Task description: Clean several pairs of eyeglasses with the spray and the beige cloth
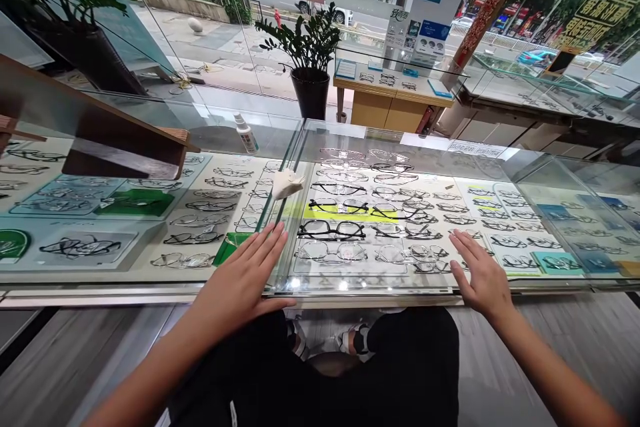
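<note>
My left hand (247, 273) lies flat near the front edge of the glass display case (345, 285), fingers stretched toward the far side and thumb along the edge. Farther right, my right hand (479, 272) rests on the same glass with its fingers out. Neither hand holds anything. Just beyond my left fingertips sits a crumpled pale cloth (287, 185). Under the glass, between my hands, lie rows of eyeglasses (332, 231), some on a yellow-green strip (350, 213). A small white spray bottle (246, 133) stands toward the back of the case, left of the cloth.
A brown wooden object (125, 140) rests on the case at the left. Behind the case stand a potted plant (311, 90) and a wooden cabinet (385, 110) topped with eyeglasses. More glass cases extend to the right. My legs (405, 367) are below the front edge.
</note>
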`<act>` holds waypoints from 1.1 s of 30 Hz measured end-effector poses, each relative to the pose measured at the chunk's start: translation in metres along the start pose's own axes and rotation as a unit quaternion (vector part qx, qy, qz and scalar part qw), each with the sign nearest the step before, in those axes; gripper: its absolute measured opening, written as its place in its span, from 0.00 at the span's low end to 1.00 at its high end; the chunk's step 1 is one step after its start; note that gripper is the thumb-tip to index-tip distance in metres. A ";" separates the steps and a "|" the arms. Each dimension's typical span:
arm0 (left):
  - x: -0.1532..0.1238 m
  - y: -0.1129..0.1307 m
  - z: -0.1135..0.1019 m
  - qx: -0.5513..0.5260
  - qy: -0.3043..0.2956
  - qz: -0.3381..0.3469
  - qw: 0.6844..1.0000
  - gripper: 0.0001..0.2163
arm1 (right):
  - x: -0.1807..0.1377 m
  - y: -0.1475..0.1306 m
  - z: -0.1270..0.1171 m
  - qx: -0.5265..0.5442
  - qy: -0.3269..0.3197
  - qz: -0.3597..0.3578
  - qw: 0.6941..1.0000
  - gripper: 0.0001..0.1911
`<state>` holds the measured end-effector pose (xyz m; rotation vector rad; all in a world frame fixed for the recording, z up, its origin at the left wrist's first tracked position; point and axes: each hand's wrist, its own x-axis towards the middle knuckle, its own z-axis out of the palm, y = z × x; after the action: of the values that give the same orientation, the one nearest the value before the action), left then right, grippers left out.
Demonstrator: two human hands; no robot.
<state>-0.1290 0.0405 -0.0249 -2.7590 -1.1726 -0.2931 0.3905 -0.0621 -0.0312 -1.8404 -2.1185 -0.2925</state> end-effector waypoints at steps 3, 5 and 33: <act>0.000 0.000 0.000 -0.001 0.000 0.000 1.000 0.57 | -0.001 -0.001 0.001 0.002 0.012 0.003 1.000 0.31; 0.001 0.001 -0.001 -0.005 0.003 0.000 1.000 0.57 | -0.002 -0.001 0.001 0.001 0.019 0.007 1.000 0.30; -0.001 0.005 0.000 -0.009 0.019 -0.019 1.000 0.55 | -0.011 0.000 0.010 0.000 0.137 -0.016 0.990 0.21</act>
<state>-0.1262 0.0364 -0.0251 -2.7376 -1.2194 -0.3598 0.3903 -0.0688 -0.0449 -1.6580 -1.9593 -0.5214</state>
